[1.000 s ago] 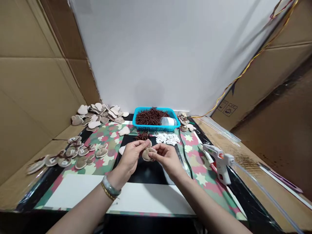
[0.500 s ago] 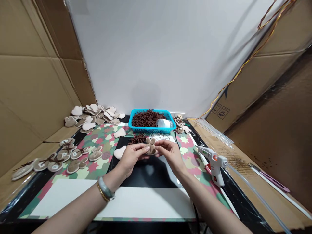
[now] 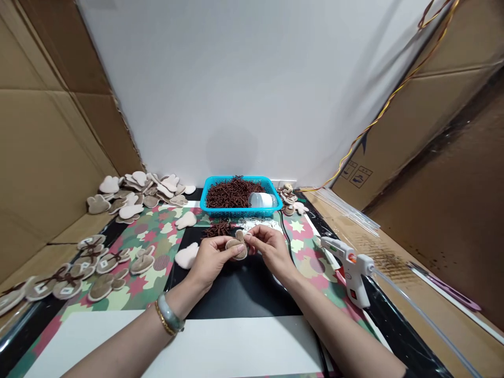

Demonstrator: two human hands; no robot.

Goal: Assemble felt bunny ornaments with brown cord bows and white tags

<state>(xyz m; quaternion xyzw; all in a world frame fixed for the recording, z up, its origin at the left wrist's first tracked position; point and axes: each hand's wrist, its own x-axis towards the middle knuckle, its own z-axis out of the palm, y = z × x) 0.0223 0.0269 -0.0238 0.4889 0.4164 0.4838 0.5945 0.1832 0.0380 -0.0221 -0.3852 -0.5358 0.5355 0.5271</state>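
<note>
While both hands are pinching it just above the black mat [image 3: 244, 294] at the middle of the counter [image 3: 378, 325], the tan bunny-shaped fabric piece [image 3: 237, 247] is lying flatter than half a second ago, when it was standing upright between the fingertips with its ears up. The left hand [image 3: 210, 257] is closing thumb and fingers on its round body, and the right hand [image 3: 268, 245] is gripping the ear end, so the piece appears to be getting turned over for handling. The view has also shifted slightly. Just behind the hands, a clump of brown cords [image 3: 216, 229] and white paper tags [image 3: 262, 224] are lying before the blue basket [image 3: 236, 212]. Off to the right, a glue gun [image 3: 348, 260] is resting, untouched. Whatever the right fingers are pressing against the ears is too small to make out, and the piles of bunny pieces [image 3: 134, 191] at left are running past the frame edge.
</note>
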